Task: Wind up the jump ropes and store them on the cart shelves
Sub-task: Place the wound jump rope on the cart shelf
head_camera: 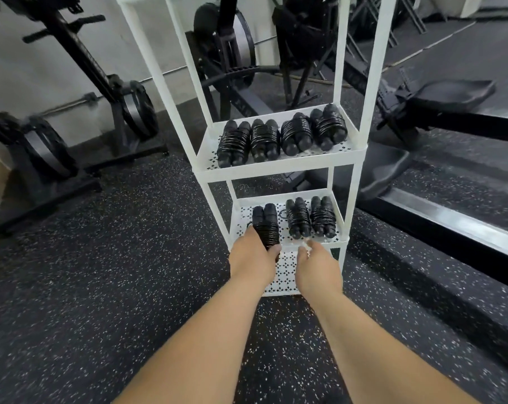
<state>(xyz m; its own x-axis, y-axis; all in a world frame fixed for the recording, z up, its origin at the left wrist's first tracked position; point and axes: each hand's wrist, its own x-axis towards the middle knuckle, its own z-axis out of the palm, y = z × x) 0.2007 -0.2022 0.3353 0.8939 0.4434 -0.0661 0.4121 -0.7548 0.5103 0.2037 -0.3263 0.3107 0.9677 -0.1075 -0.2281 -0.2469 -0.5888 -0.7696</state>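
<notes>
A white cart (279, 167) with perforated shelves stands on the gym floor in front of me. Its upper visible shelf holds several wound black jump ropes (282, 138) side by side. On the shelf below lie two wound ropes (309, 218) at the right. My left hand (251, 256) grips a third wound black jump rope (264, 225) at the left of that shelf, its far end over the shelf. My right hand (315, 263) hovers beside it at the shelf's front rim, fingers loosely curled and holding nothing.
A lowest perforated shelf (285, 275) shows under my hands. Black weight plates on a rack (136, 109) stand at the left. Rowing machines and a black seat (451, 94) crowd the back and right. Speckled black rubber floor (101, 287) spreads around the cart.
</notes>
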